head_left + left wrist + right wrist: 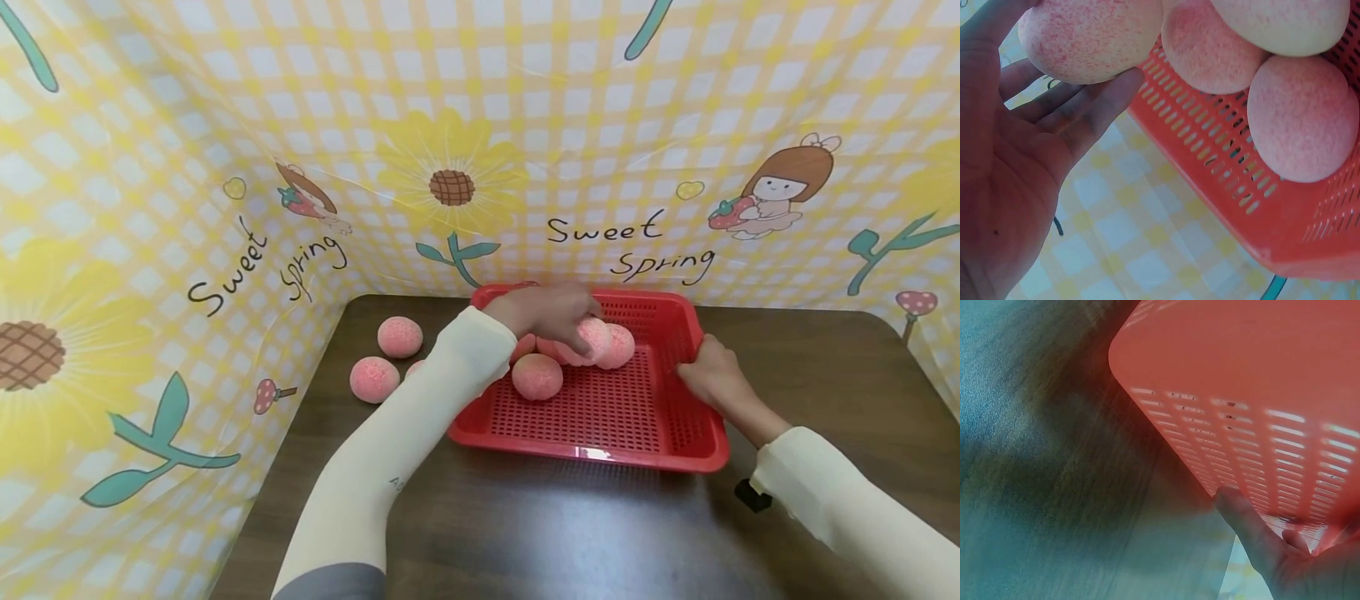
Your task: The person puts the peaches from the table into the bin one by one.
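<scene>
While one peach [596, 340] sits in the left hand [547, 312], the right hand [703, 372] grips the basket [645, 461]

The held peach lies at the finger end of the left hand, to the right of the palm in the head view. Thumb and fingers curl around it, with a fingertip just under its edge in the left wrist view. Being nearly round, it shows no clear long axis. It appears over the rear middle of the basket, just beside another peach [621, 347] on its right; whether it touches that one or the basket floor, I cannot tell.

Among the other fruit in the basket, a front peach [537, 377] lies nearer the person than the left hand, and more are partly hidden beneath that hand.

Long side running left to right, the basket is held at its right end by the right hand, which is well apart from the held peach; the left hand is the nearer one.

Beyond the basket's left end, two loose peaches [374, 380] show whole on the counter [525, 525], with a third half hidden by the left sleeve [420, 400]. They lie leftward of the left hand, across its own forearm: the relation any reach toward them would turn on. A checked cloth [525, 75] hangs behind.
</scene>
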The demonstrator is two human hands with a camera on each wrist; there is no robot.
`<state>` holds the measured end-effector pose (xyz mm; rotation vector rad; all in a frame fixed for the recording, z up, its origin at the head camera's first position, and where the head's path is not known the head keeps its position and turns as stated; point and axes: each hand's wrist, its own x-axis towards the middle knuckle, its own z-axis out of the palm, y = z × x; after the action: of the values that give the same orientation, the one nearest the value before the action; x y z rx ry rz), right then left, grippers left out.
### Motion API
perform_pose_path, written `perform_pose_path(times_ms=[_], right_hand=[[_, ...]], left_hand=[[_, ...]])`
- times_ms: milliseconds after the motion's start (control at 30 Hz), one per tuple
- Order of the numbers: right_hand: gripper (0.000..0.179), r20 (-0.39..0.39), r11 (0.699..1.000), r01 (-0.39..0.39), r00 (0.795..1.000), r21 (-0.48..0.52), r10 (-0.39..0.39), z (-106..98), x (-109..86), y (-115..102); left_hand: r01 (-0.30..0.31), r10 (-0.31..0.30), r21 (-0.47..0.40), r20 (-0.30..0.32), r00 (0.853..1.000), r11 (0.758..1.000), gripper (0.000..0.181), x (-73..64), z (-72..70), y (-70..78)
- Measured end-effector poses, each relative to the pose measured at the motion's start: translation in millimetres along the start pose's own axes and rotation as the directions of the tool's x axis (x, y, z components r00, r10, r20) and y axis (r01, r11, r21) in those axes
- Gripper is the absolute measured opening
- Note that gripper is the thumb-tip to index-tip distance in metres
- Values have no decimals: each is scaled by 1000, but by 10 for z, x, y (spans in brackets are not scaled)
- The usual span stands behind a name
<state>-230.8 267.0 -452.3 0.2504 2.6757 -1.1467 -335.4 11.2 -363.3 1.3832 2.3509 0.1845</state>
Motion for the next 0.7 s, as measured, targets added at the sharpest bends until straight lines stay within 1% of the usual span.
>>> perform_pose_path(times_ms=[33,100,167,267,433,600,667,700], right_hand=[[48,1,1000,-2,1000,0,2,0,1,-1],[49,5,1000,-8,1000,1,8,0,4,-2],[50,9,1000,-13,1000,2,13,-1,6,0],[51,12,1000,-16,1000,4,16,-1,10,-2],[50,10,1000,-15,1000,5,15,3,14,-10],[49,9,1000,-14,1000,9,14,1,19,-4],[49,7,1000,-14,1000,6,14,-2,18,2],[49,7,1000,-15,1000,4,15,-2,17,5]], left_hand=[[-1,1,1,5,1000,1000,39,12,14,12],[0,0,-2,27,1000,1000,36,47,49,29],[14,-14,0,48,999,1000,36,77,86,47],[21,-22,22,73,997,1000,34,118,140,65],[39,-41,23,79,996,999,43,143,216,80],[44,-47,29,90,995,999,39,151,279,110],[50,-53,27,97,994,998,41,157,306,121],[54,-58,36,100,993,998,45,158,319,126]])
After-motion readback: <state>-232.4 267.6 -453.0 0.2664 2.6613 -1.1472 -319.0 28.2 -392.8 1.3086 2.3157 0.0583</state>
